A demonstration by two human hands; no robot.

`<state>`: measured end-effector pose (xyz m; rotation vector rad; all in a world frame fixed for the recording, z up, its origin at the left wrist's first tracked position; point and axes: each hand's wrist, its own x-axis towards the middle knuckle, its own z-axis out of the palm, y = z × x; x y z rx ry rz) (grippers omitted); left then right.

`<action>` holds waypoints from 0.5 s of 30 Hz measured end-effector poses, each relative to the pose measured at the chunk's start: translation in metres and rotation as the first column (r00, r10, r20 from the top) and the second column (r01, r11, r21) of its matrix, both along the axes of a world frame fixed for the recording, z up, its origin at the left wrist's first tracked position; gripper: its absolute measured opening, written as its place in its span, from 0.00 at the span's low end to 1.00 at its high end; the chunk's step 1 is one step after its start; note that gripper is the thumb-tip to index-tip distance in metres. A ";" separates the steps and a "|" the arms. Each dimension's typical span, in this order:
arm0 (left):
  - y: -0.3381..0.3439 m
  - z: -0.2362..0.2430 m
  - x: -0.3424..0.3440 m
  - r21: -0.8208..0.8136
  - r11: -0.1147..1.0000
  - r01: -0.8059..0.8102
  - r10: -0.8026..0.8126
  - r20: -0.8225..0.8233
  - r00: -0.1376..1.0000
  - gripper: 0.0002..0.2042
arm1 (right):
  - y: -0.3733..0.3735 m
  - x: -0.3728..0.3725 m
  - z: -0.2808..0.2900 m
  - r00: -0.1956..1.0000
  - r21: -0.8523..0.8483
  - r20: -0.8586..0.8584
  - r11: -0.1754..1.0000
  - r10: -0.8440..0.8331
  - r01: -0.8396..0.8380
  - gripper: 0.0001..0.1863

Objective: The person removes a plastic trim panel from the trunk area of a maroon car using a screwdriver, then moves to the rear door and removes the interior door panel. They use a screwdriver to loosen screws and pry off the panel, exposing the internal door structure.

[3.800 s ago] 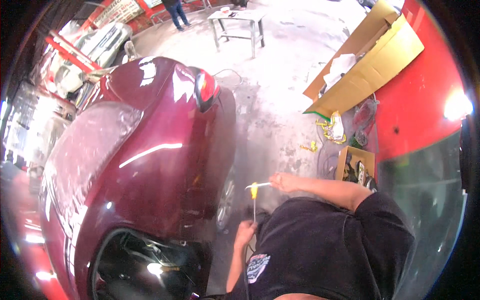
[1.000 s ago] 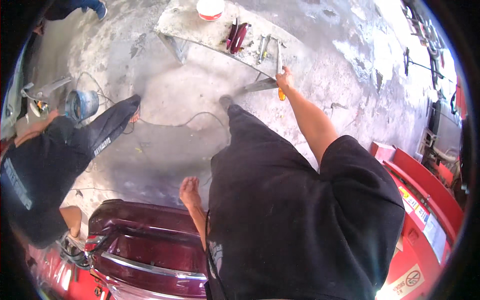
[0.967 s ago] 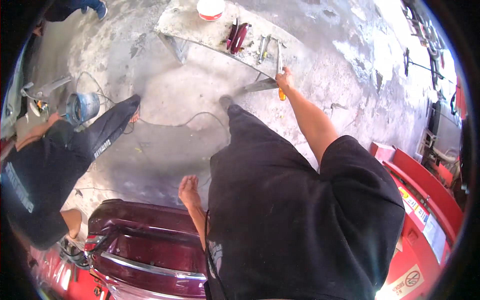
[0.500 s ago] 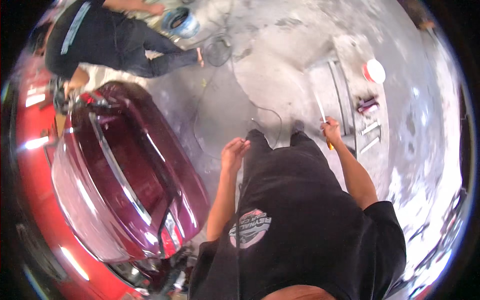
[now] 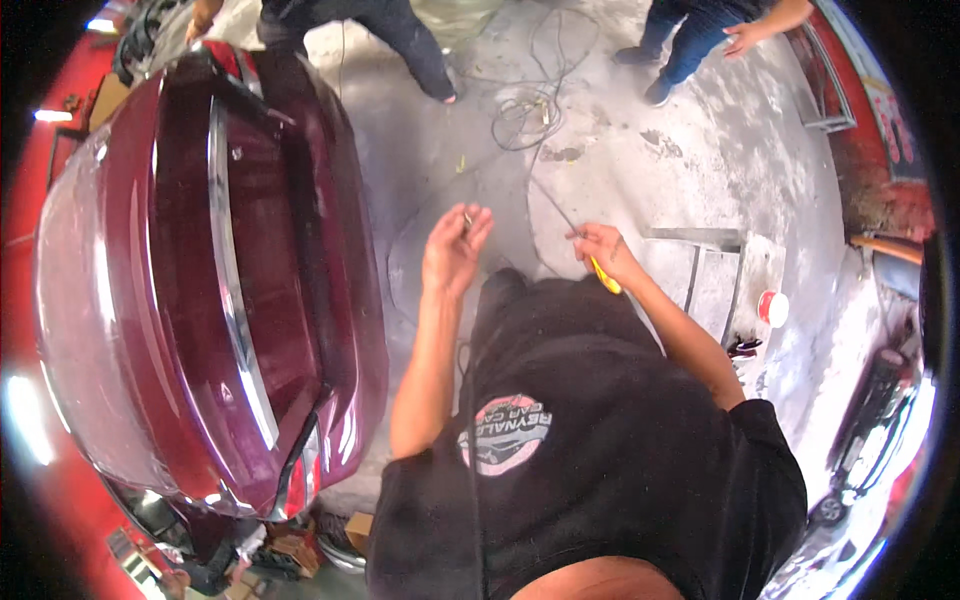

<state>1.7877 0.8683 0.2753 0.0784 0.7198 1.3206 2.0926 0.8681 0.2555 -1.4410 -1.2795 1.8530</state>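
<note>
My left hand (image 5: 456, 250) is raised over the floor to the right of a dark maroon car's rear end (image 5: 190, 290). Its thumb and fingers pinch a small shiny piece, too small to name. To the right, my right hand (image 5: 606, 252) is closed around a screwdriver (image 5: 606, 278) with a yellow handle. Its thin shaft points up and to the left, where it is hard to tell from a cable behind it. Neither hand touches the car.
Loose cable (image 5: 525, 118) lies coiled on the concrete floor ahead. One person's legs (image 5: 405, 45) are beside the car's far end, another's (image 5: 680, 50) at the far right. A low stand (image 5: 755, 270) and a red-and-white tub (image 5: 772, 308) are to my right.
My view has turned to the right. Both hands have risen and come closer together, with the screwdriver still in the right. A second person has come into view at the far right.
</note>
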 end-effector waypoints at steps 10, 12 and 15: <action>0.112 0.040 -0.075 0.032 0.986 -0.161 0.158 0.071 0.985 0.12 | 0.156 -0.105 0.044 0.988 0.064 -0.004 0.986 0.153 -0.153 0.14; 0.129 0.031 -0.088 0.001 0.992 -0.125 0.125 -0.047 0.991 0.11 | 0.191 -0.115 0.035 0.984 0.073 -0.010 0.981 0.179 -0.178 0.14; 0.159 0.017 -0.102 -0.087 0.986 -0.141 0.132 -0.107 0.985 0.12 | 0.255 -0.130 0.013 0.973 0.027 -0.025 0.973 0.228 -0.228 0.15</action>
